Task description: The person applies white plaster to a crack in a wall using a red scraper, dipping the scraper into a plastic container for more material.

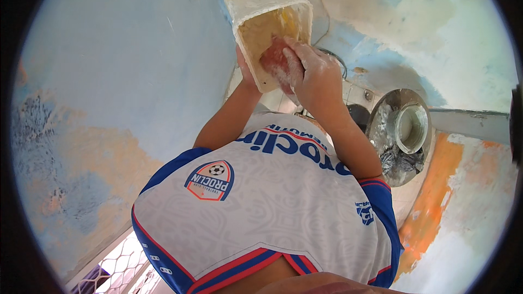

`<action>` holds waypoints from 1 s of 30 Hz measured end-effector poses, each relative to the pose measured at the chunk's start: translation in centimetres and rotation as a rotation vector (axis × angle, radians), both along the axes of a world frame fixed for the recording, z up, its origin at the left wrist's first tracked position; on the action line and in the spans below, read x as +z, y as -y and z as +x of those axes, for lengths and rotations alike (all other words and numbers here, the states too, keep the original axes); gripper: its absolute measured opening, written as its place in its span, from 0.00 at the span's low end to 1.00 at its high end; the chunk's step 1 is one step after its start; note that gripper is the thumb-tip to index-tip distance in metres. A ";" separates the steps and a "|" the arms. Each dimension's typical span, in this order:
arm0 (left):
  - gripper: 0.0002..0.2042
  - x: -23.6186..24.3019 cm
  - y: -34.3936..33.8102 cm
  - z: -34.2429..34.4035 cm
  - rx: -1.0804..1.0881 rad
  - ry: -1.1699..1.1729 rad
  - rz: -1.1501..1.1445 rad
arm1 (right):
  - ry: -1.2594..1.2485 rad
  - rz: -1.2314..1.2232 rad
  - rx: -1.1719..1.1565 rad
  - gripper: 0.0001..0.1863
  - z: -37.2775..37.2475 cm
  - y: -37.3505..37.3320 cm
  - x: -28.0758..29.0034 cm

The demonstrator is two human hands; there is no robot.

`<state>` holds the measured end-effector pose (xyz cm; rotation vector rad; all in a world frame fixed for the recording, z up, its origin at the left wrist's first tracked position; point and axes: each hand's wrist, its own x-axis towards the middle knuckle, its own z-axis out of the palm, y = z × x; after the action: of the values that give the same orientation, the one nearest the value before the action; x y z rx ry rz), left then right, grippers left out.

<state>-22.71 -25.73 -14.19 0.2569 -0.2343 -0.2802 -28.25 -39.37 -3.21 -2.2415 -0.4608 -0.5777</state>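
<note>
Fingers (297, 54) of right hand (316, 79) curled on red cloth (272, 57), left hand (245, 71) gripping bucket (267, 13)

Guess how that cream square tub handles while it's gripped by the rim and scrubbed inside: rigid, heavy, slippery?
The cream square tub is probably light: the left hand alone holds it up, tilted. Its walls look thin, so likely some flex where the right hand presses a reddish pad inside. Whitish film on that hand suggests soap, so possibly slippery.

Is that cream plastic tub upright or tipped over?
Tipped: the cream plastic tub has its open mouth facing the camera, left hand behind it, right hand reaching inside.
</note>
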 end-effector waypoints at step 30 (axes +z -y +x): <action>0.37 -3.5 -11.1 11.9 0.106 -0.376 0.346 | -0.617 1.058 -0.062 0.14 12.5 -7.0 -4.6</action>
<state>-10.82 -14.62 -17.73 0.5493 0.2020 -0.2579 -15.79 -32.36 -7.79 -1.2903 0.2159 -0.0681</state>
